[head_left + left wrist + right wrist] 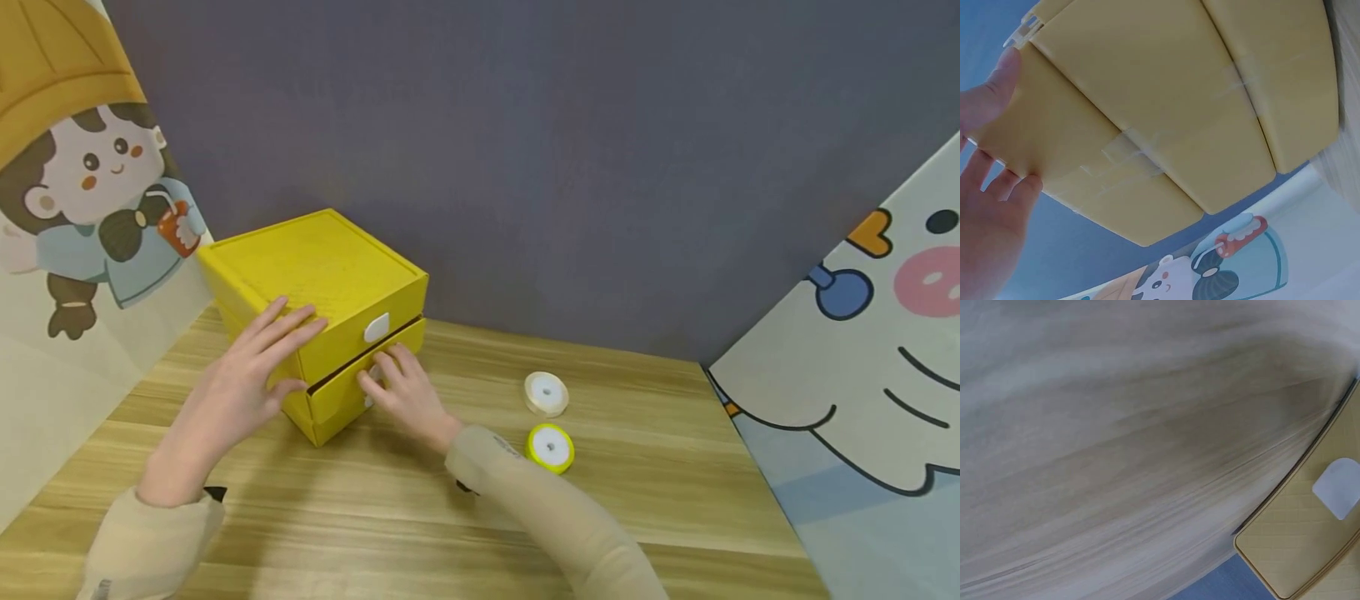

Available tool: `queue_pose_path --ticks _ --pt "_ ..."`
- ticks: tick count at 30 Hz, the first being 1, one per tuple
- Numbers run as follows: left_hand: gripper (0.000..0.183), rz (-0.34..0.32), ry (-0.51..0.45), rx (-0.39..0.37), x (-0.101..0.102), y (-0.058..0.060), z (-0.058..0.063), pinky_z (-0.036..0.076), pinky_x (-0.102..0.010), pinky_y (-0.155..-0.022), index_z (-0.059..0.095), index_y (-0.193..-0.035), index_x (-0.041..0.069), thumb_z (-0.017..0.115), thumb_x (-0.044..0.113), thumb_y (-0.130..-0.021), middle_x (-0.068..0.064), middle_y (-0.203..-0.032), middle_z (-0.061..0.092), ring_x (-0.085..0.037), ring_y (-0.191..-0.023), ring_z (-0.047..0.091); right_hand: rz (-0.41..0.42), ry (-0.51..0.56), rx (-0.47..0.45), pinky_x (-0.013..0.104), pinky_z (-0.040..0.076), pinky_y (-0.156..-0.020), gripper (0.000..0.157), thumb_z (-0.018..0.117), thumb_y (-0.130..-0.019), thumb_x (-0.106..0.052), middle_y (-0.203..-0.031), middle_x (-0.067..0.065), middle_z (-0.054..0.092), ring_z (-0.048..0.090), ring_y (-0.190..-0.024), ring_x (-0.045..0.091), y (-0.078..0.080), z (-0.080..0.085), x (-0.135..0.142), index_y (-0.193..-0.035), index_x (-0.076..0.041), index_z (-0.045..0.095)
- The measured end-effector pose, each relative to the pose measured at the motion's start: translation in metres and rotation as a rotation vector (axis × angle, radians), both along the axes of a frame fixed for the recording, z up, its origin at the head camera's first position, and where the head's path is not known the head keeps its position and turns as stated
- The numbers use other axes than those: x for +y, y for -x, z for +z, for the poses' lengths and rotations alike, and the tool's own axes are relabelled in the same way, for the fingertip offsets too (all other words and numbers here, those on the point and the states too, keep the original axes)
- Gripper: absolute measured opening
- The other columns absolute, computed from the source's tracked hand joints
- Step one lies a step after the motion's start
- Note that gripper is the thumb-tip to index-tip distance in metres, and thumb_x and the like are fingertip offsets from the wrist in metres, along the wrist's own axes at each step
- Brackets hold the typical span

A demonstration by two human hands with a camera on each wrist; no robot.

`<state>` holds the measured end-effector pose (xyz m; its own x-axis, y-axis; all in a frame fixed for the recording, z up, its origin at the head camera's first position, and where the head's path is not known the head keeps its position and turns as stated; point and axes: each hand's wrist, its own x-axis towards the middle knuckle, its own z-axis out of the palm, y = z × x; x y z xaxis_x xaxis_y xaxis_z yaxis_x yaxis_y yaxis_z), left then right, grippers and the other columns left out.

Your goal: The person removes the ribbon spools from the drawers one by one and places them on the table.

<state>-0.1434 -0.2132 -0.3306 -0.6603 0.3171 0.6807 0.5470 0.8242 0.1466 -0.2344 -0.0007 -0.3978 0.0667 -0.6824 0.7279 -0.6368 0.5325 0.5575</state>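
Observation:
A yellow two-drawer box [315, 258] stands on the wooden table at left, its lower drawer [337, 396] slightly out past the upper one. My left hand [243, 379] steadies the box's near left corner, fingers straight over the top edge and thumb toward the front. In the left wrist view, that thumb [997, 87] lies against the yellow side panel [1141, 106], which has clear tape across its seams. My right hand [408, 396] pinches the white handle of the lower drawer with curled fingers, covering most of it. A white handle tab [1340, 487] shows in the right wrist view.
Two ribbon spools lie on the table [637, 467] right of the box: a cream one [532, 402] farther back, a yellow-rimmed one [551, 447] beside my right sleeve. A grey wall [562, 167] rises behind, with cartoon-printed panels at both sides.

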Motion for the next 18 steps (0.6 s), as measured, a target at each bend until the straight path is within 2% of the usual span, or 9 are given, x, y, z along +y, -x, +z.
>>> queue_pose_path --ticks 7,18 --pt "0.092 0.007 -0.016 -0.002 -0.0014 -0.0016 -0.0007 0.059 -0.04 -0.06 0.051 -0.139 0.015 0.085 -0.008 -0.057 -0.01 -0.145 0.049 -0.024 -0.147 0.028 0.002 0.001 0.007 0.03 0.057 -0.083 0.041 0.032 -0.093 0.01 -0.091 0.005 0.059 0.058 -0.087 0.02 0.0024 -0.0046 -0.0051 -0.088 -0.018 0.063" --pt "0.091 -0.011 -0.017 -0.01 0.0012 -0.0011 -0.0004 0.06 -0.044 -0.069 0.051 -0.139 0.012 0.083 -0.011 -0.057 -0.013 -0.146 0.047 -0.027 -0.147 0.026 -0.032 0.013 0.011 0.029 0.057 -0.084 0.042 0.03 -0.093 0.011 -0.092 0.005 0.059 0.058 -0.086 0.019 0.0028 -0.0032 -0.0081 -0.087 -0.017 0.061"
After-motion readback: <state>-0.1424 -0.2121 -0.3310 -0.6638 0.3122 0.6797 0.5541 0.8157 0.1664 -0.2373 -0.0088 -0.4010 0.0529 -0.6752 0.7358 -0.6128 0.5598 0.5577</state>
